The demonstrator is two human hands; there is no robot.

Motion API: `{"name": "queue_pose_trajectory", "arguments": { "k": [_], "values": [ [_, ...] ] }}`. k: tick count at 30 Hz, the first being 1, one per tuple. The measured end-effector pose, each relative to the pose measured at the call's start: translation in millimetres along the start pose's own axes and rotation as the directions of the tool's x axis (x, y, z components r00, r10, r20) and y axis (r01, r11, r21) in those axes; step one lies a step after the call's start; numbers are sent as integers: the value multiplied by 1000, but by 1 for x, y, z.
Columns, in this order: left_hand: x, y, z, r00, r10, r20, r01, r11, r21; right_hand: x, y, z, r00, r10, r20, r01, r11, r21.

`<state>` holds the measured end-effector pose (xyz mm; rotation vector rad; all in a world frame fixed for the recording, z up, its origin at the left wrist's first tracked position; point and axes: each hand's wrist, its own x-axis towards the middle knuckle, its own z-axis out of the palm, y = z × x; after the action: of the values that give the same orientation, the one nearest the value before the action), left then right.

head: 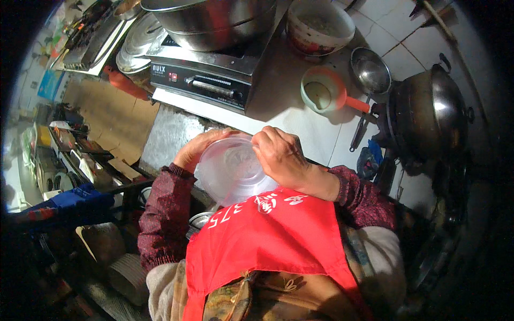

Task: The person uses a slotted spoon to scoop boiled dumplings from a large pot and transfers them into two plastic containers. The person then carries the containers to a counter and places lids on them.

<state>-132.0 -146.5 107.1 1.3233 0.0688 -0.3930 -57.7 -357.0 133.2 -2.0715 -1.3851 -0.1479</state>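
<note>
A translucent plastic tub (237, 172) is held against my red apron (273, 236), its round opening turned up towards me. My left hand (202, 146) curves around the tub's far left side, with the fingers partly hidden behind the wall. At the tub's right rim, my right hand (279, 154) has its fingers curled over the edge. Whether anything small is between those fingers cannot be seen. Faint rings show through the tub's base.
Ahead, a large steel pot (217, 24) stands on an induction cooker (200, 82). Right of it are a patterned bowl (321, 30), a green plastic dipper (319, 90) with a red handle, a strainer (370, 70) and a lidded dark pot (425, 112). Cardboard (112, 116) lies left.
</note>
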Motion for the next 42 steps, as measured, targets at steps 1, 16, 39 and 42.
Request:
{"name": "queue_pose_trajectory", "arguments": {
  "k": [1,16,39,42],
  "values": [
    [1,1,0,997,-47,-66,54,992,114,0,3,-1,1000,-1,2,1,1000,5],
    [68,41,25,924,108,366,-232,922,311,-33,44,-60,999,27,-47,-21,991,134],
    [97,45,28,926,24,376,-155,934,322,2,80,-77,963,-269,-3,267,952,152],
    [82,31,21,940,102,326,-204,933,296,8,71,-74,955,-295,16,288,942,172]
  ]
}}
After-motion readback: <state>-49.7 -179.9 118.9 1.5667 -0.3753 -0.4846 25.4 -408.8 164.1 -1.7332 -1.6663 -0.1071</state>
